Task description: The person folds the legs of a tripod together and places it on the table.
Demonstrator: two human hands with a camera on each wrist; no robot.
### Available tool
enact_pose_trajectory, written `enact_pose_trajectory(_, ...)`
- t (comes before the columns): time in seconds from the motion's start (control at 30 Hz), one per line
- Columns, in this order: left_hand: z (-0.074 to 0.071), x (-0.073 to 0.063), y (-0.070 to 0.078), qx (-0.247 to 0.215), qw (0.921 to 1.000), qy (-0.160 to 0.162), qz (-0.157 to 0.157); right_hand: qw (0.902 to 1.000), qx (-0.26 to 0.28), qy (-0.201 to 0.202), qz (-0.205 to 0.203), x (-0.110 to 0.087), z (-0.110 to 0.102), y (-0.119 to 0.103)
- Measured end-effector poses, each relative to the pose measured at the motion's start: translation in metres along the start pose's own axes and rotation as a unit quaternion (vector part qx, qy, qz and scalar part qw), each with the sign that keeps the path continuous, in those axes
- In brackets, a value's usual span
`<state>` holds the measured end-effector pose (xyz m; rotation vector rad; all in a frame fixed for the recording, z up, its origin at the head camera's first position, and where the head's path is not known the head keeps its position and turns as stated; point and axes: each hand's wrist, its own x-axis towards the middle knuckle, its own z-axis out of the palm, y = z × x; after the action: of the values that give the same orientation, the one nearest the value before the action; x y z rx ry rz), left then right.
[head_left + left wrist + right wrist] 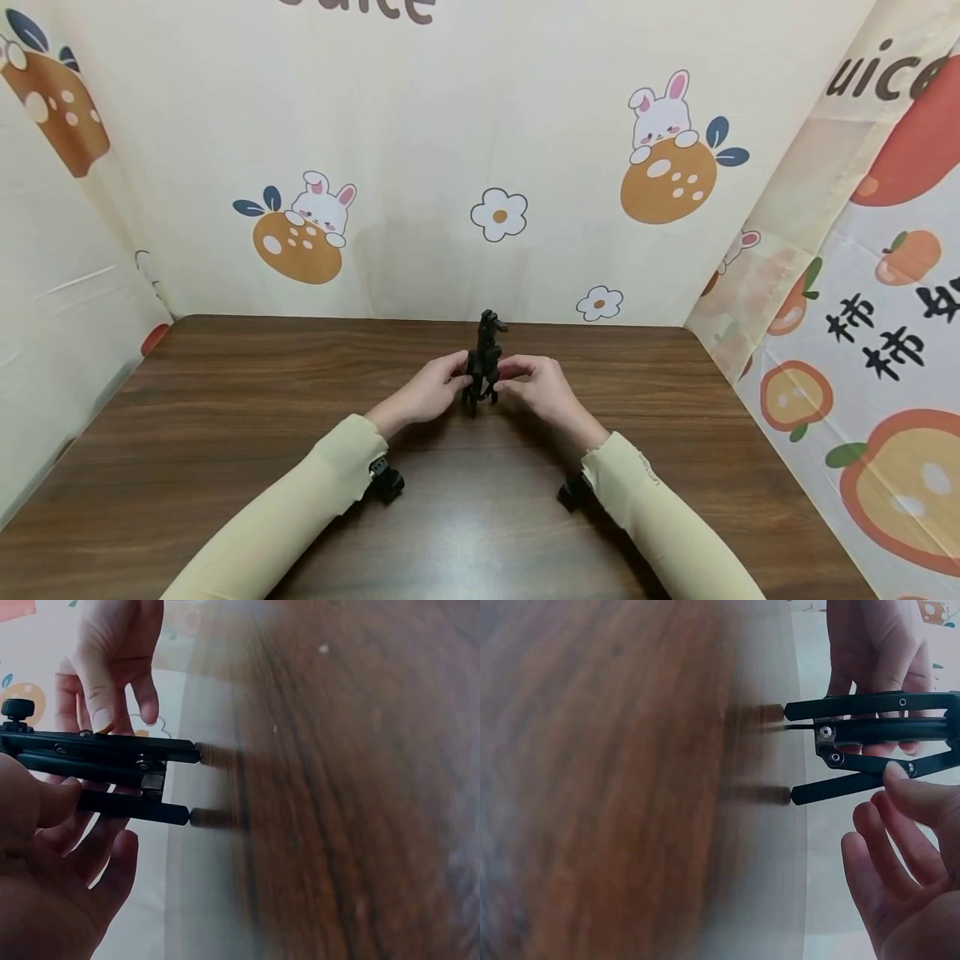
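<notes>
A small black tripod [486, 346] stands upright between both hands near the table's far edge. My left hand [429, 392] pinches one of its legs from the left between thumb and fingers. From the other side my right hand [546, 390] pinches another leg, its thumb [907, 786] lying on the leg's hinged brace. The legs [142, 814] are only slightly spread, and their tips come right down at the tabletop, where they are mirrored. In the left wrist view a ridged knob [18, 709] shows on the upper part of the tripod.
The brown wood-grain table [480, 517] reaches back to a cream curtain [420, 100] printed with rabbits and oranges. More printed cloth [862, 275] hangs at the right side, and white cloth [67, 275] at the left. Black wrist cameras [387, 480] are strapped under both sleeves.
</notes>
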<state>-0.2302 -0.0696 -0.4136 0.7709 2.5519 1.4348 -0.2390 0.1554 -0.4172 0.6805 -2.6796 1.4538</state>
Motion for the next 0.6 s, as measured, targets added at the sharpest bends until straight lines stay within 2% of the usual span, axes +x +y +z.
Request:
enact_pose_trajectory(0.17,0.001,-0.002,-0.001,0.005,0.9994,0.031,-0.012,0.9998,-0.014,-0.004,-0.011,0.0,0.004,-0.002)
enact_pose_trajectory(0.4,-0.002,-0.014,0.0,0.033,0.9963,0.079,-0.008,0.9975,-0.05,0.026,-0.043,-0.003,0.007,-0.007)
enact_pose_trajectory(0.6,-0.002,-0.022,0.003,0.04,0.9965,0.07,-0.02,0.9965,-0.06,0.034,-0.047,-0.004,0.008,-0.009)
